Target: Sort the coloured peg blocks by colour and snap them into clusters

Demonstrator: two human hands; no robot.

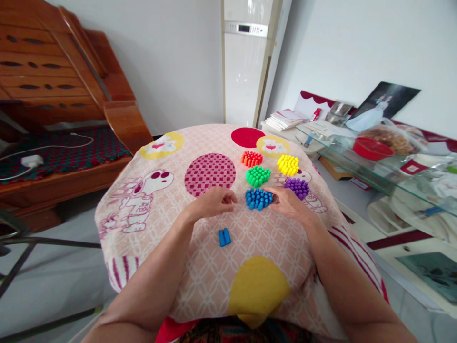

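A cluster of upright blue pegs (259, 198) stands on the cloth-covered table between my hands. My right hand (287, 202) is at the right side of this cluster, its fingers stretched toward the pegs and seeming to touch them. To the left, apart from the cluster, my left hand (216, 201) has its fingers curled in; whatever they hold, if anything, is hidden. Two blue pieces (224, 237) lie side by side nearer to me. Behind the blue cluster are groups of green pegs (257, 176) and red pegs (252, 158). Yellow pegs (288, 165) and purple pegs (297, 188) stand to the right.
A pink patterned cloth (200, 267) covers the round table. On the right, a glass shelf (400, 174) carries a red bowl (373, 148), papers and bags. A wooden bench (64, 176) stands left, with a white adapter (32, 161) on it. A tall white cabinet unit (246, 71) is behind.
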